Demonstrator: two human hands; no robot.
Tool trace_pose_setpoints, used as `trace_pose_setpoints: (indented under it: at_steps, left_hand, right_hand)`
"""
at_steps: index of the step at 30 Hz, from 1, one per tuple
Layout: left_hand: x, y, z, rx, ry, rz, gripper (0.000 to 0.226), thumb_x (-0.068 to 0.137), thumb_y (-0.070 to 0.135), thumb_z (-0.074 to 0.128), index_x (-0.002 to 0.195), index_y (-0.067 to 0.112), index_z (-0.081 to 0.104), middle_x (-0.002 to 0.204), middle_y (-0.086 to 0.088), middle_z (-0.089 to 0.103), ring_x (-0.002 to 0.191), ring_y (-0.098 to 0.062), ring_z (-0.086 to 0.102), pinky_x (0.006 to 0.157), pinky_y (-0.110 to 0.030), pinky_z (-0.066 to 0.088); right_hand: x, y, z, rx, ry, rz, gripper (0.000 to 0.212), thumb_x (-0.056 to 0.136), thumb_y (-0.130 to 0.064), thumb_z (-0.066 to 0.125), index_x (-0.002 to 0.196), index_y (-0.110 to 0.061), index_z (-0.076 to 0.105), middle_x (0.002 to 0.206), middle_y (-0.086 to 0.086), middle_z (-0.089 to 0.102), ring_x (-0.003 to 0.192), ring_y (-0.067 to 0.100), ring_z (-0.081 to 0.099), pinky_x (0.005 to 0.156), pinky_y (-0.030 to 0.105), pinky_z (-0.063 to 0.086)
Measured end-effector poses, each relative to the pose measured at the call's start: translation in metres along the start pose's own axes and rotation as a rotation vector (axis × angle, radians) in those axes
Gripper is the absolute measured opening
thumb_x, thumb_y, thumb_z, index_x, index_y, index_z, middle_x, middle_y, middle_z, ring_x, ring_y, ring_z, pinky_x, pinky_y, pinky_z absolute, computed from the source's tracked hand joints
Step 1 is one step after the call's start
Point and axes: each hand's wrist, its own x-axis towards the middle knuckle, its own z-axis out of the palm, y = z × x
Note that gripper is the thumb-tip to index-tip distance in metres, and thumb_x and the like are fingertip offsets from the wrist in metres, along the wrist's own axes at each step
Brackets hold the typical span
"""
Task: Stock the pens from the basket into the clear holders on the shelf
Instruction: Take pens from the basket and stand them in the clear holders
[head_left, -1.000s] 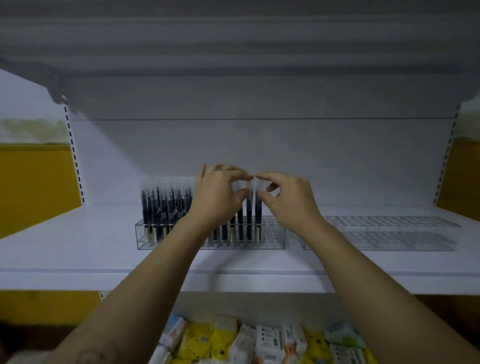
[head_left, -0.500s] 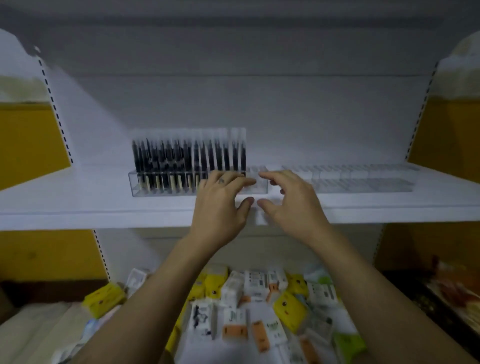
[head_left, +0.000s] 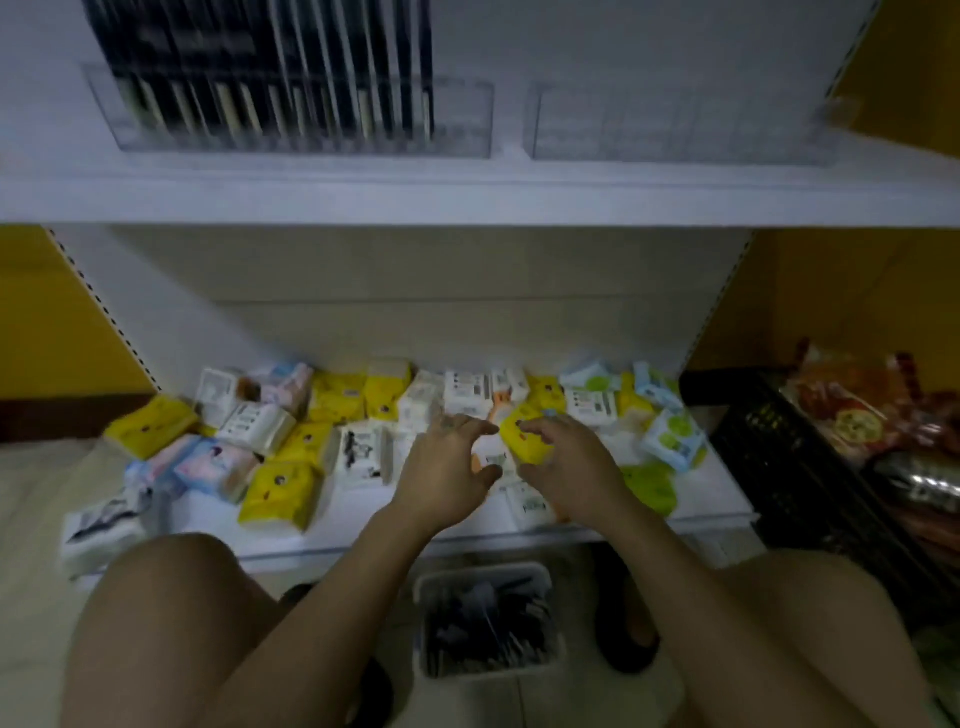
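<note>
Left hand (head_left: 447, 470) and right hand (head_left: 569, 470) dropped, loose, empty; basket (head_left: 483, 572) lies below them

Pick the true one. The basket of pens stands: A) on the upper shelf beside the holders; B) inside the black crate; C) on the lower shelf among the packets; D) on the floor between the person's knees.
D: the basket sits on the floor between the left knee and right knee.
</note>
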Motion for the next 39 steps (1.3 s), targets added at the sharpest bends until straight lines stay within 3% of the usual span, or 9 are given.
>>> trace_pose_setpoints:
  at_steps: [8,12,16,21,25,29,31,35,39]
  left_hand:
    - [-0.019,-0.054,0.105,-0.001,-0.433,-0.258,0.055,0.084,0.036,0.066,0.134,0.02,0.051,0.136,-0.004,0.053,0.125,-0.024,0.046,0.101,-0.036,0.043]
    - [-0.029,-0.071,0.152,-0.071,-0.534,-0.399,0.039,0.085,0.036,0.064,0.12,0.021,0.06,0.12,-0.002,0.063,0.109,-0.022,0.059,0.095,-0.035,0.048]
    - [-0.043,-0.083,0.198,-0.114,-0.667,-0.434,0.036,0.091,0.027,0.059,0.125,0.014,0.054,0.122,-0.007,0.061,0.11,-0.025,0.057,0.086,-0.029,0.046]
    - [-0.074,-0.097,0.234,-0.182,-0.747,-0.548,0.031,0.092,0.028,0.058,0.118,0.012,0.06,0.115,-0.008,0.062,0.098,-0.022,0.058,0.073,-0.025,0.045]
    - [-0.083,-0.107,0.246,-0.182,-0.781,-0.645,0.035,0.092,0.023,0.058,0.123,0.01,0.057,0.122,-0.008,0.06,0.109,-0.024,0.056,0.083,-0.026,0.045]
    - [-0.072,-0.113,0.254,-0.264,-0.707,-0.719,0.025,0.091,0.021,0.058,0.111,0.007,0.064,0.105,-0.011,0.064,0.098,-0.026,0.061,0.071,-0.024,0.044]
    - [-0.065,-0.119,0.254,-0.301,-0.641,-0.757,0.023,0.091,0.019,0.058,0.109,0.005,0.065,0.105,-0.013,0.066,0.088,-0.024,0.06,0.073,-0.028,0.048]
    - [-0.057,-0.136,0.255,-0.27,-0.627,-0.749,0.029,0.091,0.013,0.057,0.118,0.003,0.062,0.12,-0.016,0.063,0.105,-0.029,0.059,0.089,-0.036,0.051]
    - [-0.049,-0.147,0.26,-0.188,-0.748,-0.652,0.03,0.093,0.01,0.051,0.12,0.007,0.063,0.125,-0.015,0.06,0.111,-0.029,0.056,0.089,-0.031,0.045]
  right_hand:
    - [0.001,0.07,0.088,-0.039,-0.405,0.206,0.053,0.088,-0.035,0.066,0.135,-0.017,0.049,0.139,0.005,0.047,0.122,0.025,0.05,0.096,0.037,0.045]
    - [-0.001,0.103,0.131,-0.028,-0.52,0.237,0.01,0.085,-0.029,0.065,0.085,-0.021,0.059,0.094,-0.002,0.06,0.091,0.019,0.059,0.076,0.032,0.049]
    - [-0.015,0.139,0.177,-0.021,-0.646,0.321,0.015,0.09,-0.023,0.059,0.081,-0.01,0.059,0.08,0.005,0.059,0.076,0.019,0.055,0.06,0.026,0.041]
    - [-0.041,0.169,0.226,0.006,-0.771,0.429,0.036,0.093,-0.015,0.054,0.059,-0.013,0.041,0.062,0.004,0.038,0.064,0.019,0.042,0.051,0.027,0.025]
    - [-0.041,0.17,0.25,0.043,-0.7,0.471,0.043,0.09,-0.014,0.058,0.055,-0.02,0.034,0.058,-0.002,0.033,0.055,0.012,0.033,0.048,0.023,0.023]
    - [-0.045,0.175,0.269,0.048,-0.649,0.485,0.033,0.087,-0.01,0.059,0.058,-0.016,0.043,0.062,-0.001,0.038,0.06,0.014,0.041,0.048,0.021,0.024]
    - [-0.05,0.182,0.278,0.059,-0.67,0.535,0.011,0.085,-0.018,0.06,0.085,-0.008,0.063,0.082,0.014,0.057,0.08,0.022,0.052,0.055,0.021,0.029]
    - [-0.055,0.189,0.279,-0.002,-0.715,0.506,0.042,0.088,-0.032,0.054,0.121,-0.007,0.058,0.128,0.017,0.052,0.119,0.033,0.047,0.084,0.03,0.043]
    - [-0.055,0.193,0.277,-0.031,-0.78,0.479,0.052,0.091,-0.033,0.058,0.138,-0.013,0.048,0.15,0.012,0.032,0.137,0.032,0.03,0.109,0.039,0.036]
